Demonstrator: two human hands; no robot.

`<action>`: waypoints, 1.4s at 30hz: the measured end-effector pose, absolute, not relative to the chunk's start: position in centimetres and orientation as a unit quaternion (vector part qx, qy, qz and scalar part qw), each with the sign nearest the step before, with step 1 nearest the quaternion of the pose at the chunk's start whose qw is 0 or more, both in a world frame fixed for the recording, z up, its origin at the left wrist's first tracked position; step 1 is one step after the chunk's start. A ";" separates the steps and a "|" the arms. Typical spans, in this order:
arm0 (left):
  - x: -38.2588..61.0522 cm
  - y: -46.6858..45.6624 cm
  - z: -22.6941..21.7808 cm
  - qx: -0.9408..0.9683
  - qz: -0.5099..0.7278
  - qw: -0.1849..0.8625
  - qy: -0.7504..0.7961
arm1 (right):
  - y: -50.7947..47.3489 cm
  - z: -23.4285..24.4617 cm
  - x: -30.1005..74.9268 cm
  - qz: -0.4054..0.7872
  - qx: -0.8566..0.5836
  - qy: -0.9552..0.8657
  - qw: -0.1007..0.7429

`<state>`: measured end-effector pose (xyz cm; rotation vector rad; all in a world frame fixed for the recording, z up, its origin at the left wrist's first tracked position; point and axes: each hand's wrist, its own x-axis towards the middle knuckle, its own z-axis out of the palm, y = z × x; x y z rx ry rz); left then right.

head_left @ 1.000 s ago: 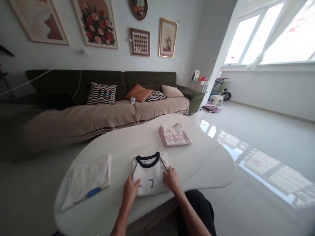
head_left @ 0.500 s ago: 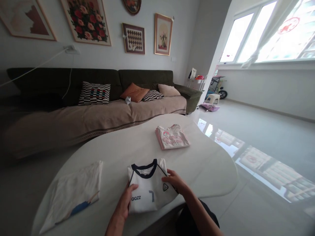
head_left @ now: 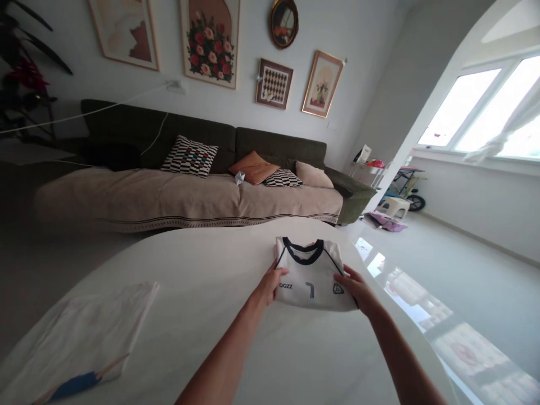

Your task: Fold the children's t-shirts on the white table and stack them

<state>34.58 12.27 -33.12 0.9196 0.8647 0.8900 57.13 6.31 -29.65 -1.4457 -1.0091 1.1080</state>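
A folded white T-shirt (head_left: 312,281) with a black collar and a 7 on its front is held between my two hands, toward the far right part of the table. My left hand (head_left: 272,284) grips its left edge, thumb on top. At its right edge, my right hand (head_left: 356,287) has the thumb over the cloth and the fingers beneath. The shirt covers nearly all of the pink folded clothes behind or under it; whether it touches them I cannot tell. Another white garment (head_left: 88,332) with a blue patch lies flat at the table's left.
The white table (head_left: 202,264) has a curved edge. Behind it stands a dark green sofa (head_left: 202,126) with a beige cover and several cushions. On the right are a glossy tiled floor (head_left: 455,270) and a white stool (head_left: 395,207).
Both hands have carried the folded T-shirt forward and to the right, from the table's near edge to where the pink folded clothes lay. The camera view has tilted and shifted.
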 end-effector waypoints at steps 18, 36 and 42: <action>39.9 17.2 -40.0 0.539 0.391 0.501 0.553 | 10.9 -39.1 61.7 0.097 -0.808 -0.488 0.315; 14.3 -1.1 -40.0 0.634 0.382 0.093 0.666 | 2.0 -41.7 44.5 0.006 -0.627 -0.726 0.283; 6.6 -3.5 -40.0 0.559 0.220 -0.044 0.798 | -10.1 -44.7 34.0 0.106 -0.611 -0.748 0.236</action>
